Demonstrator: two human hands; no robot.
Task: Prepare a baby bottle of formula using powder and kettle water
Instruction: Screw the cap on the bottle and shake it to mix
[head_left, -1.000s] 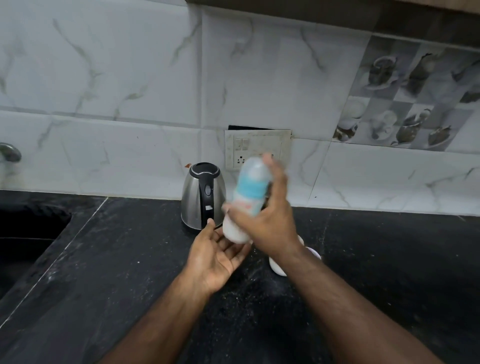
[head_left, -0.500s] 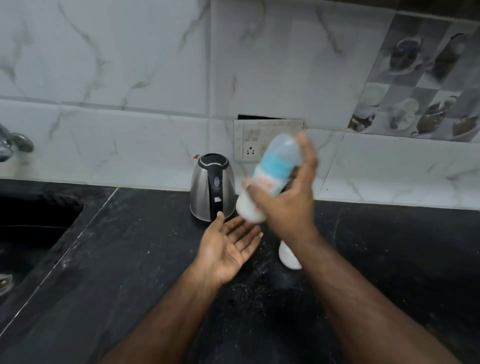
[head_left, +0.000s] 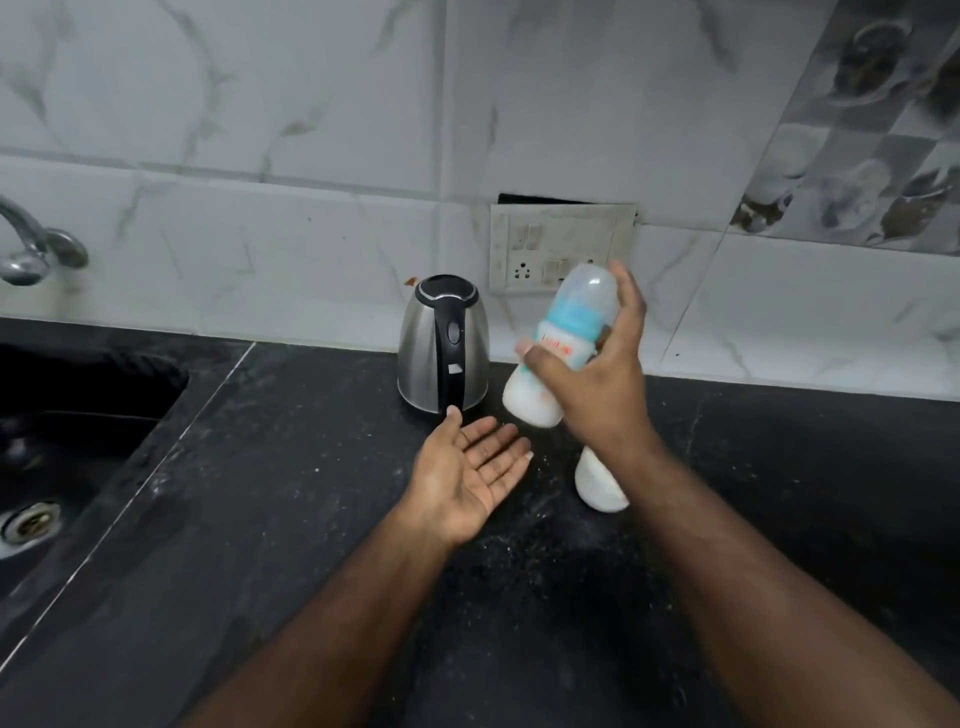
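Nearest to us, our two forearms reach out over the black countertop (head_left: 260, 519), whose dark surface is flecked with pale specks.

Our left hand (head_left: 467, 480) lies palm up just above the counter, fingers straight and relaxed, holding nothing; its fingertips point toward the bottle's base without touching it.

Just to the right of it, partly hidden behind our right wrist, a white container (head_left: 597, 486) stands on the counter; we cannot tell what it is.

Our right hand (head_left: 597, 384) grips the baby bottle (head_left: 558, 353) in the air above the counter, the thumb pressed across the front of the body and the fingers wrapped up along the far side, one fingertip reaching past the cap. The bottle is tilted, its rounded white base down and toward our left palm, its clear domed cap up and to the right, with a light blue collar between them. The lower part looks milky white.

Behind the left hand, a steel kettle (head_left: 442, 345) with a black handle and lid stands upright near the wall, just left of the bottle.

To the far left sits the dark sink (head_left: 78, 389), with a metal tap (head_left: 31, 249) above it. On the marble-tiled wall, a switch panel (head_left: 550, 247) is mounted behind the bottle's cap.
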